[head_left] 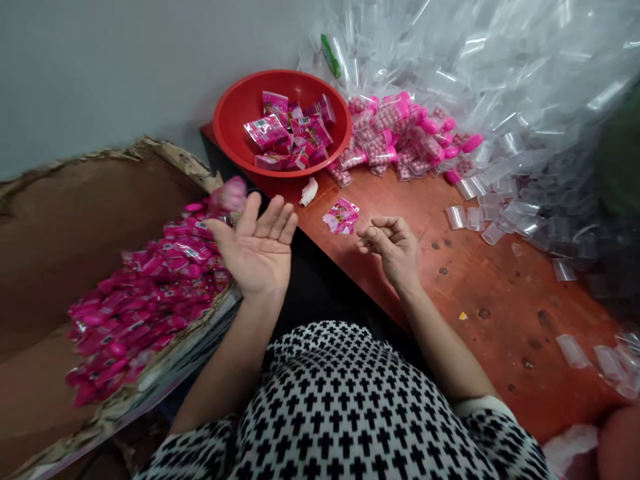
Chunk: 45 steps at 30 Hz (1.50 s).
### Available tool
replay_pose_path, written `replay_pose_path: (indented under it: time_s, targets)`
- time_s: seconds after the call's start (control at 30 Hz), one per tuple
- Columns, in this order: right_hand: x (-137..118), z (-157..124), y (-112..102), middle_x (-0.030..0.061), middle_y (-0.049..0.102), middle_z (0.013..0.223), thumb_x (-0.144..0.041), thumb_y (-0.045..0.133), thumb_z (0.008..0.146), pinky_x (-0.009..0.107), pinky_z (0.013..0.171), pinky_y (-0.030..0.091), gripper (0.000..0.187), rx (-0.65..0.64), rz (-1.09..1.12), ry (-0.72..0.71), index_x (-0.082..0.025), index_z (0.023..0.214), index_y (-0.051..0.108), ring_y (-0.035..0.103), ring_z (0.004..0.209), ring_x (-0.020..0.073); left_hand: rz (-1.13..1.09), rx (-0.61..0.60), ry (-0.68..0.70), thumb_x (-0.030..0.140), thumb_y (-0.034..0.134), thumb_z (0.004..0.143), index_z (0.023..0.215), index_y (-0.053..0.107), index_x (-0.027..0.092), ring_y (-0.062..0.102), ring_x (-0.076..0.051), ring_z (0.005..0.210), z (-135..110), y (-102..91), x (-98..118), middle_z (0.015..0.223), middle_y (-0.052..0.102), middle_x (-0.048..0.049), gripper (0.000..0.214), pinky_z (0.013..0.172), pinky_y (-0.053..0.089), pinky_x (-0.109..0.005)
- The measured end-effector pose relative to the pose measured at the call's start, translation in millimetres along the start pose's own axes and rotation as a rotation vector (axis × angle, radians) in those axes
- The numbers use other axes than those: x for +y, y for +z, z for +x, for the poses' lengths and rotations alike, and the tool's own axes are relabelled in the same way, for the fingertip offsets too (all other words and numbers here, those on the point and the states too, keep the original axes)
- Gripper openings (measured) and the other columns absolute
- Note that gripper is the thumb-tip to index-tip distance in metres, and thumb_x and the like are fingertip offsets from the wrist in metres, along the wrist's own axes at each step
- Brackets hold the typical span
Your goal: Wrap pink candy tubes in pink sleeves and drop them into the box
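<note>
My left hand [263, 250] is palm up with its fingers spread, over the near side of a cardboard box. Just beyond its thumb, a blurred pink-capped container [229, 195] is in the air above the heap of pink packed containers [160, 287] in the box. Above the red-brown table, my right hand [393, 250] has thumb and fingers pinched together; whatever may be between them is too small to make out. Close to those fingertips lies a pink printed wrapper label [343, 215] on the table.
A red bowl [235, 157] holds several pink packets. Beside it are clear containers of pink beads with pink caps [395, 130]. Empty clear tubes [505, 193] are heaped at the right and back. The torn box rim [185, 160] borders the left side. A white scrap [309, 192] lies near the bowl.
</note>
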State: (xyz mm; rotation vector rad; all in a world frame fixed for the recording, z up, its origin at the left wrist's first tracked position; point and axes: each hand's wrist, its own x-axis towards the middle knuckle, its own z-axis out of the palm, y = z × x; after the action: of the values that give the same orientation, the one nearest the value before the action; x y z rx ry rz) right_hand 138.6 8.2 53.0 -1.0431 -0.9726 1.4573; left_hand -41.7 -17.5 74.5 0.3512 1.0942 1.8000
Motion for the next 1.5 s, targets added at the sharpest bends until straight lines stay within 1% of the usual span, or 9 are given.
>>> replay_pose_path:
  time_s: [0.1,0.17,0.37,0.77,0.9,1.03,1.13,1.33,1.5]
  targets:
    - [1.9,5.5,-7.7,-0.0022,0.071,0.073,-0.038,0.075,0.074,0.022,0.053,0.056,0.029,0.025,-0.056,-0.007,-0.02,0.087,0.056,0.066,0.057,0.0099,0.285,-0.027,0.13,0.056,0.063,0.078,0.103,0.07,0.026,0.066,-0.021,0.108,15.5,-5.2,-11.2,0.107,0.073,-0.0052,0.04,0.094,0.051,-0.034]
    - [4.4,6.9,-9.4,-0.0019,0.071,0.072,-0.04,0.074,0.075,0.022,0.053,0.056,0.029,0.012,-0.088,0.003,-0.019,0.086,0.057,0.066,0.056,0.0097,0.591,-0.215,0.23,0.04,0.073,0.074,0.103,0.072,0.025,0.059,-0.022,0.119,26.8,-3.0,-32.4,0.12,0.069,-0.006,0.033,0.106,0.041,-0.036]
    - [8.3,5.6,-10.0,-0.004,0.069,0.067,-0.04,0.072,0.077,0.021,0.052,0.055,0.026,-0.034,-0.168,0.068,-0.019,0.083,0.059,0.064,0.054,0.0093,1.088,-0.46,0.438,0.023,0.066,0.08,0.097,0.075,0.022,0.041,-0.028,0.137,49.6,0.9,-84.1,0.13,0.064,-0.0085,0.019,0.117,0.022,-0.046]
    - [25.4,44.4,4.9,-0.0065,0.065,0.073,-0.038,0.08,0.064,0.022,0.06,0.052,0.044,0.03,-0.017,0.045,-0.022,0.096,0.054,0.061,0.062,0.0085,0.774,-0.351,0.373,0.026,0.07,0.078,0.099,0.075,0.026,0.052,-0.023,0.128,23.4,12.6,-73.4,0.124,0.067,-0.0051,0.022,0.113,0.032,-0.039]
    - [13.6,52.0,1.8,-0.0105,0.061,0.06,-0.034,0.082,0.059,0.021,0.055,0.049,0.047,-0.05,0.035,0.1,-0.022,0.093,0.053,0.058,0.053,0.0078,0.487,-0.237,0.007,0.033,0.078,0.069,0.11,0.07,0.022,0.068,-0.021,0.101,16.7,18.7,-55.1,0.111,0.072,-0.0075,0.043,0.091,0.052,-0.031]
    - [-0.7,59.0,-7.4,-0.0107,0.06,0.057,-0.031,0.084,0.056,0.021,0.053,0.047,0.047,-0.18,-0.042,0.174,-0.021,0.092,0.055,0.058,0.051,0.0084,0.327,-0.372,-0.49,0.031,0.084,0.061,0.085,0.073,0.01,0.068,-0.015,0.066,24.4,20.7,-48.0,0.078,0.072,-0.0077,0.033,0.065,0.058,-0.025]
    - [-6.2,63.3,-10.5,-0.0108,0.06,0.056,-0.03,0.084,0.055,0.02,0.049,0.046,0.048,-0.203,-0.1,0.16,-0.021,0.092,0.054,0.056,0.048,0.0087,0.252,-0.331,-0.646,0.018,0.081,0.064,0.078,0.071,0.011,0.066,-0.013,0.061,24.8,25.2,-49.0,0.072,0.07,-0.0056,0.019,0.06,0.06,-0.025]
    - [1.0,68.8,-7.4,-0.009,0.06,0.061,-0.039,0.08,0.064,0.022,0.053,0.047,0.043,-0.218,-0.256,0.06,-0.021,0.094,0.054,0.057,0.053,0.0099,0.271,-0.216,-0.606,0.013,0.072,0.072,0.075,0.07,0.01,0.068,-0.015,0.062,21.6,26.1,-50.9,0.072,0.071,-0.0065,0.005,0.056,0.06,-0.025]
    - [5.3,80.5,-19.6,0.0035,0.067,0.082,-0.041,0.07,0.08,0.032,0.072,0.049,0.035,-0.201,-0.959,-0.155,-0.018,0.103,0.058,0.063,0.078,0.0192,0.338,-0.098,-0.354,0.016,0.079,0.065,0.059,0.066,0.012,0.069,-0.015,0.066,29.2,10.8,-46.7,0.065,0.068,-0.0011,0.014,0.065,0.063,-0.028]
